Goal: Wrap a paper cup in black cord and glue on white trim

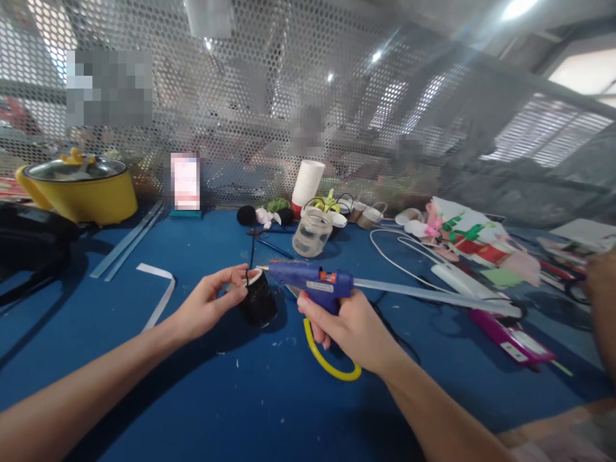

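apparently i'm gluing: right hand (353, 327) gripping blue plastic glue gun (308, 276), left hand (212, 298) pinching thin black cord (252, 251); steady aim next.

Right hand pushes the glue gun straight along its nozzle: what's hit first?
Likely the black container, at its rim, with the left hand just beyond. Depth is unclear from one view; the glue gun may pass over the rim and reach that hand instead.
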### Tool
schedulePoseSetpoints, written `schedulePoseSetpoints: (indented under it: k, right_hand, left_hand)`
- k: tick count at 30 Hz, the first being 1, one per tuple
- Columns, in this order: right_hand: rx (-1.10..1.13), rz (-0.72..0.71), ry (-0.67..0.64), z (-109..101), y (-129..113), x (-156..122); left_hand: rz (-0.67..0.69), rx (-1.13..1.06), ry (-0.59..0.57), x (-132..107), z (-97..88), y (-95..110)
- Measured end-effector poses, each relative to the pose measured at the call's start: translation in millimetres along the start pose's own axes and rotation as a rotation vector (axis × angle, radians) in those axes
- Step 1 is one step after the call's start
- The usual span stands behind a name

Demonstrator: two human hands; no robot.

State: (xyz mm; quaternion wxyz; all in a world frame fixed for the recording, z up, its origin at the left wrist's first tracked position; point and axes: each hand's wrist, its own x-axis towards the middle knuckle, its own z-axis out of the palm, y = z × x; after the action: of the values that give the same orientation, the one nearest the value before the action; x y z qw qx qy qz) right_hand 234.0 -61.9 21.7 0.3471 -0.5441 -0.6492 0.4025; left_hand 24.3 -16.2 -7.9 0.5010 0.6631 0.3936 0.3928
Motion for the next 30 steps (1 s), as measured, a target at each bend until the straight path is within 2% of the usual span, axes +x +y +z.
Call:
schedulePoseSetpoints:
  k: [6, 11, 16, 30]
  right_hand:
    - [-0.214, 0.076, 0.051, 6.6, 7.4, -4.5]
    - [-0.305, 0.023, 0.087, 7.5, 9.1, -5.2]
    - [-0.265, -0.012, 0.066, 9.7, 6.9, -5.5]
    - [-0.27, 0.074, 0.051, 8.6, 5.0, -7.9]
  left_hand:
    - [0.006, -0.023, 0.021, 0.4, 1.3, -0.4]
    - [-0.01, -0.024, 0.051, -0.1, 3.1, 1.2]
    - [-0.002, -0.024, 0.032, -0.4, 2.5, -1.0]
    - [0.035, -0.026, 0.015, 0.0, 2.2, -3.0]
